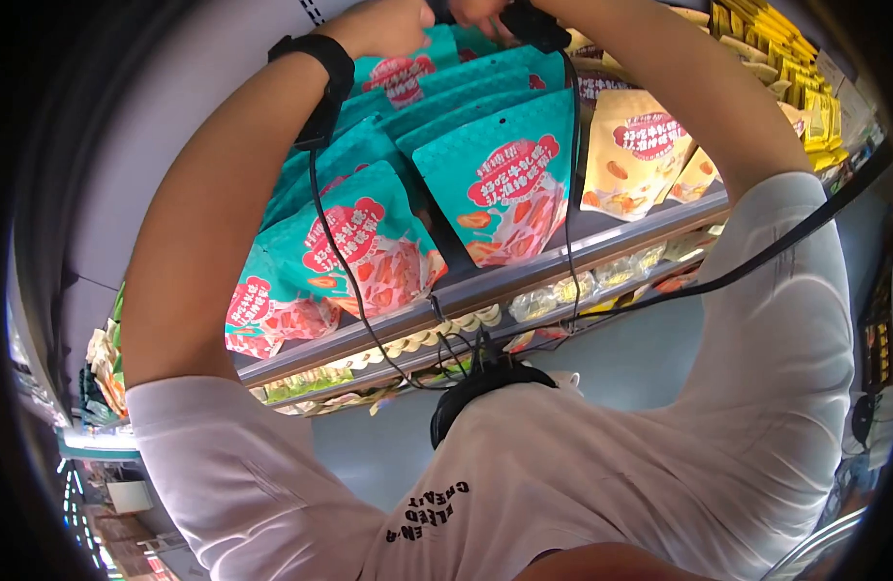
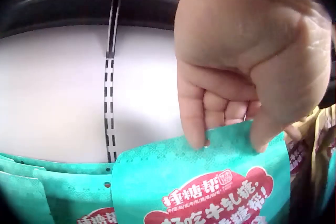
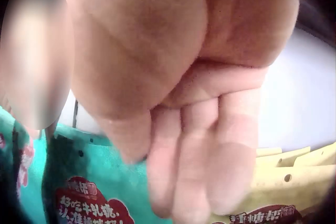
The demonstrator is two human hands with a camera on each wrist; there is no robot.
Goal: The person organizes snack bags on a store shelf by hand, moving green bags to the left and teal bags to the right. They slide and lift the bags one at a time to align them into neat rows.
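One teal bag (image 2: 202, 174), top edge pinched by my left hand (image 2: 247, 61); I'd hold it upright. Right hand (image 3: 184, 87): can't tell.

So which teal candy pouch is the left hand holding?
In the left wrist view, the foreground pouch, pinched at its top edge by the left hand; the teal pouches at lower left aren't touched.

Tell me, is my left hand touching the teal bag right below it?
Touching. The left wrist view shows the left hand holding the teal bag by its top edge, fingers overlapping that edge.
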